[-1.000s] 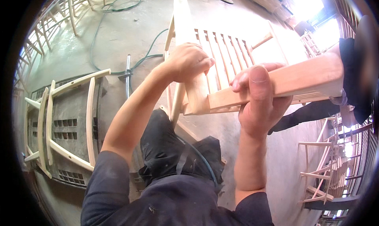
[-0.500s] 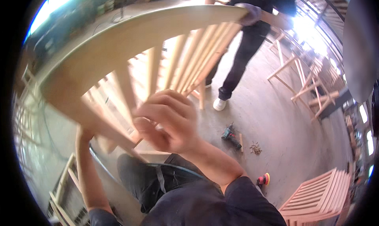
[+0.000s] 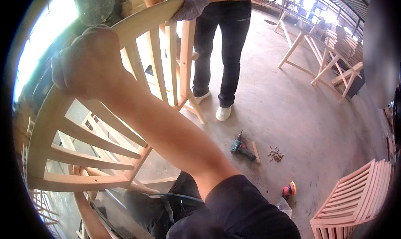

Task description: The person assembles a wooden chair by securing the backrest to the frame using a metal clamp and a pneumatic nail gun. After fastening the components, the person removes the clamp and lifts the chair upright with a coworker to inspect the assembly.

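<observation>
A pale wooden slatted chair frame (image 3: 83, 159) is held up close in front of me, tilted. My right hand (image 3: 90, 61) is clenched around its curved top rail, the arm reaching up from the lower middle. My left forearm (image 3: 88, 216) rises at the lower left to the frame's lower rail, and that hand is hidden behind the wood. Another person in dark trousers (image 3: 221, 38) stands beyond the frame. Their gloved hand (image 3: 190, 3) grips the far end of the same curved rail.
On the concrete floor lie a green cordless drill (image 3: 242, 149), a short wooden stick (image 3: 255, 151), a small pile of screws (image 3: 275, 155) and a red and yellow tool (image 3: 289, 189). A slatted wooden panel (image 3: 355, 201) lies lower right. Wooden frames (image 3: 321, 55) stand upper right.
The chair frame has swung up and away toward the other person, whose gloved hand now holds its top rail. My right hand has shifted from the slats to the curved rail.
</observation>
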Motion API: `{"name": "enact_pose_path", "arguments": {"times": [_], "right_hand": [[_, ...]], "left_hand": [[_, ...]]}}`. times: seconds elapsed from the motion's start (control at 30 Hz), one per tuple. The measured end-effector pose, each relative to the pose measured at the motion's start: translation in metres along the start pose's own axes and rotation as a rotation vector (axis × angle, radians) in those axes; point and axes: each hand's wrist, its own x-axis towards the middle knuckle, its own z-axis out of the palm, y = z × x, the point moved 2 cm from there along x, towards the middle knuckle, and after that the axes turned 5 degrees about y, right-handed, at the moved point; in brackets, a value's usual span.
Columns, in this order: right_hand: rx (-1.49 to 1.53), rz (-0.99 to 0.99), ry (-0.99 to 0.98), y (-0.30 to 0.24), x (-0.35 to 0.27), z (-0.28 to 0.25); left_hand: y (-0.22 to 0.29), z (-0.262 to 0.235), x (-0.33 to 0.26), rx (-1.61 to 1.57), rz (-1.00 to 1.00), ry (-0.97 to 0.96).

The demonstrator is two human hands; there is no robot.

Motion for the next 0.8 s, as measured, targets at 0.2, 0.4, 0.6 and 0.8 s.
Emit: {"name": "enact_pose_path", "arguments": {"times": [0.2, 0.4, 0.6, 0.8], "right_hand": [[0.076, 0.03, -0.035, 0.012, -0.009, 0.007], [-0.025, 0.02, -0.147, 0.008, -0.003, 0.001], [-0.163, -0.149, -0.281, 0.015, -0.03, 0.015], [0.125, -0.013, -0.499, -0.04, -0.011, 0.004]], "left_hand": [[-0.001, 0.013, 0.0, -0.577, -0.601, 0.026], [0.006, 0.002, 0.016, -0.384, -0.434, 0.007], [0.031, -0.011, 0.018, -0.317, -0.384, 0.028], [0.06, -0.001, 0.04, -0.314, -0.401, 0.112]]}}
